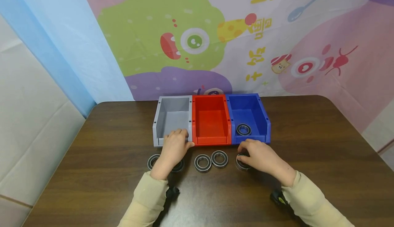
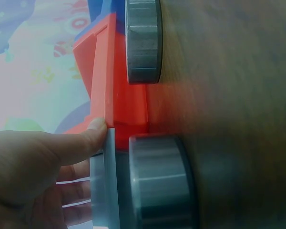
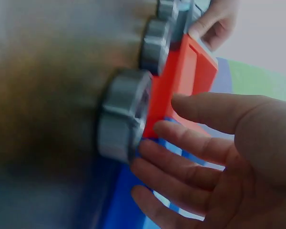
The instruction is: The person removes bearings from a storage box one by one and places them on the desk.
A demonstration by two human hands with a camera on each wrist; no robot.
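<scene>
Three joined bins stand on the table: a grey bin (image 1: pixel 174 117), a red bin (image 1: pixel 211 117) and a blue bin (image 1: pixel 250 114). My left hand (image 1: pixel 173 148) holds the grey bin's front wall; its thumb lies on the rim beside the red bin and the other fingers reach behind the wall. With fingers loosely bent and spread, my right hand (image 3: pixel 200 157) hovers at a ball bearing (image 3: pixel 119 117) before the blue bin; whether they touch is unclear. Another bearing (image 1: pixel 244 129) lies inside the blue bin.
Two bearings lie side by side before the red bin, a left one (image 1: pixel 202 171) and a right one (image 1: pixel 226 159). Two more, partly hidden by my left hand, are a bearing (image 1: pixel 150 162) and its neighbour (image 1: pixel 179 167). A patterned cloth (image 1: pixel 184 14) hangs behind the table (image 1: pixel 107 168).
</scene>
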